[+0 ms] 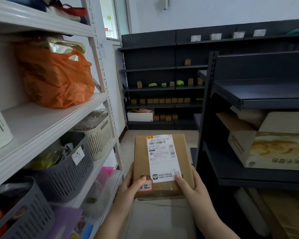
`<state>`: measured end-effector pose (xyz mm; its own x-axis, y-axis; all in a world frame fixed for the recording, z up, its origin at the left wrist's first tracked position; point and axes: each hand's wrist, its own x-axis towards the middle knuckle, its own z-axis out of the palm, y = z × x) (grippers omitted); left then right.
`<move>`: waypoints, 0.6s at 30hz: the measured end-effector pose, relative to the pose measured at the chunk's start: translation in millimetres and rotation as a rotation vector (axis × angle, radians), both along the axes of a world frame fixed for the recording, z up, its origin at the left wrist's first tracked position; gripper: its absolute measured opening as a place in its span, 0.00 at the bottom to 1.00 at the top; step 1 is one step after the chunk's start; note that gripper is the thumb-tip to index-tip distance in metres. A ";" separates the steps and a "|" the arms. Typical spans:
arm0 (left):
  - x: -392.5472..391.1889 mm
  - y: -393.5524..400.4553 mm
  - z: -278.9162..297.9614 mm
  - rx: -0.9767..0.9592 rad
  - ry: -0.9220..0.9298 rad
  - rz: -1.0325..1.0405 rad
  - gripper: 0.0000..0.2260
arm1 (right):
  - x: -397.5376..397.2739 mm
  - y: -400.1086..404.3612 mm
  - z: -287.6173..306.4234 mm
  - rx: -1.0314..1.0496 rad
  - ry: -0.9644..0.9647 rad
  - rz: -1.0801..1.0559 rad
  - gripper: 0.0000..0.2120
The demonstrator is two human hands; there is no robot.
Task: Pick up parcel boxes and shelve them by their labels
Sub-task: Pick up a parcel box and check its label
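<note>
I hold a brown cardboard parcel box [141, 157] flat in front of me, low in the middle of the view. A white shipping label [162, 157] covers its top, and a small red-edged handwritten sticker [146, 186] sits at its near left corner. My left hand [131, 187] grips the near left edge, thumb on the sticker. My right hand [190, 185] grips the near right edge, thumb on the label's corner. Dark shelving [162, 87] at the back carries several small brown boxes.
A white rack [47, 125] on the left holds an orange bag [57, 78] and grey and cream baskets. A dark rack [259, 99] on the right holds large cartons [273, 149]. A narrow aisle of floor [162, 218] runs between them toward the back shelving.
</note>
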<state>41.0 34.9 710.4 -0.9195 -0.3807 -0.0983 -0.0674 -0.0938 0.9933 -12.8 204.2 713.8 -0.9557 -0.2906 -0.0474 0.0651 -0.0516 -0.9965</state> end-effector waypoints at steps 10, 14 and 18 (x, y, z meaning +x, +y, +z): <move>-1.8 0.4 -1.7 0.120 0.013 -0.014 0.26 | -2.7 5.5 1.3 0.051 0.075 0.011 0.30; -5.3 -0.1 -1.2 0.149 0.021 -0.021 0.31 | -4.8 7.2 3.6 0.036 0.085 0.013 0.29; -6.7 2.4 2.4 0.127 0.034 -0.014 0.25 | -7.8 8.6 8.5 0.044 0.103 0.016 0.28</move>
